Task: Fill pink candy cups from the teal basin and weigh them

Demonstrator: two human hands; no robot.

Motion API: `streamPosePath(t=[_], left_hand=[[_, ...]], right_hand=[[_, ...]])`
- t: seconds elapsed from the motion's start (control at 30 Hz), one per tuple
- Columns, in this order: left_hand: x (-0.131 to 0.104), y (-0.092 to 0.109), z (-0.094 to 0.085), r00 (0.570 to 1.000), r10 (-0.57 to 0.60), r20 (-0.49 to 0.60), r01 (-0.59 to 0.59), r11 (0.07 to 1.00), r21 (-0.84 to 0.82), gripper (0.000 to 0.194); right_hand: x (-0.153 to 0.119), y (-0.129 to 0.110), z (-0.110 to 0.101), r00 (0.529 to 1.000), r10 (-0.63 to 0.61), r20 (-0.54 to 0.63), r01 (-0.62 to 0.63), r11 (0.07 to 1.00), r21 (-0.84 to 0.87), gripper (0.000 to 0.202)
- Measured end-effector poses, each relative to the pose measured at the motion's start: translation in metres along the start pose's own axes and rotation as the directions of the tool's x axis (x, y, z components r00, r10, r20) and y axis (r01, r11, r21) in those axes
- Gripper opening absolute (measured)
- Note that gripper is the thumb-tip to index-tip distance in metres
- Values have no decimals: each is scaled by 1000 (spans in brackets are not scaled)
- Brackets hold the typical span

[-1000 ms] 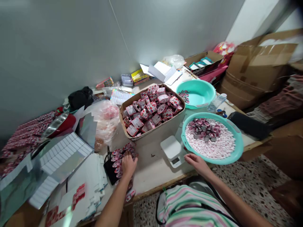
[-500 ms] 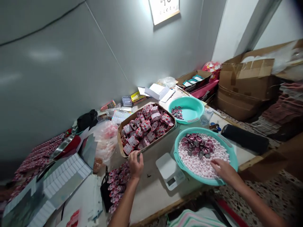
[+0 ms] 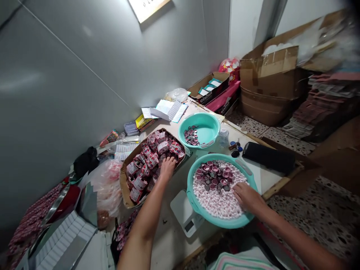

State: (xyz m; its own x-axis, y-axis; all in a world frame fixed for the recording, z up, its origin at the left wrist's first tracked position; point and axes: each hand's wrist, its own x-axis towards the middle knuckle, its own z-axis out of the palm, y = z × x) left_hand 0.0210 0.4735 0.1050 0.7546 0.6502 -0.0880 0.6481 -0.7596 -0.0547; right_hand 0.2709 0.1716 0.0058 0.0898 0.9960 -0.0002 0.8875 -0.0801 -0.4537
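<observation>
Head view, worktable (image 3: 165, 245), contents as follows.

Carton (image 3: 123, 192): 1, cardboard, oblong, left of the near basin. Open top faces up; long axis runs from lower left to upper right. Filled with red-and-pink printed packs (image 3: 152, 160), heaped loosely, their ends pointing in mixed directions.

Left hand (image 3: 168, 168): over the right-hand part of the carton, back of hand up, fingers bent down among the packs and pointing away from the wearer. Whether a pack is gripped cannot be told.

Near basin (image 3: 225, 224): 1, turquoise, round, at the table's near edge. Side grips lie on a line from lower left to upper right. Holds a bed of white-and-pink pellets (image 3: 222, 206); on these, toward the far side, a heap of small round discs (image 3: 213, 173), some with pink hollow faces up, others showing grey.

Right hand (image 3: 246, 195): at the right side of the near basin, over the pellets, fingers close together and pointing left toward the discs. Whether anything is pinched cannot be told.

Scale (image 3: 179, 208): 1, white, between carton and near basin, display end toward the wearer; long axis from upper left to lower right.

Far basin (image 3: 209, 129): 1, turquoise, beyond the near basin; more discs gathered at its left side.

Black case (image 3: 267, 156): 1, elongated, right of the near basin, lying roughly crosswise.
</observation>
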Motion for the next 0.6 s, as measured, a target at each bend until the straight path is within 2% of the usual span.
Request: streamPosePath(t=[0.1, 0.23, 0.43, 0.6], left_hand=[[11, -1, -4, 996, 55, 70, -58, 998, 31, 22], [16, -1, -5, 990, 76, 118, -83, 995, 57, 21], [1, -10, -2, 984, 57, 167, -68, 996, 60, 23], [-12, -17, 9, 991, -17, 133, 9, 998, 59, 20]], right_hand=[[-2, -7, -1, 999, -12, 32, 15, 994, -107, 11], [-6, -25, 5, 999, 3, 49, 7, 980, -199, 20], [-10, -41, 18, 995, -48, 88, 71, 960, -270, 27], [-15, -34, 29, 990, -122, 64, 135, 957, -256, 28]])
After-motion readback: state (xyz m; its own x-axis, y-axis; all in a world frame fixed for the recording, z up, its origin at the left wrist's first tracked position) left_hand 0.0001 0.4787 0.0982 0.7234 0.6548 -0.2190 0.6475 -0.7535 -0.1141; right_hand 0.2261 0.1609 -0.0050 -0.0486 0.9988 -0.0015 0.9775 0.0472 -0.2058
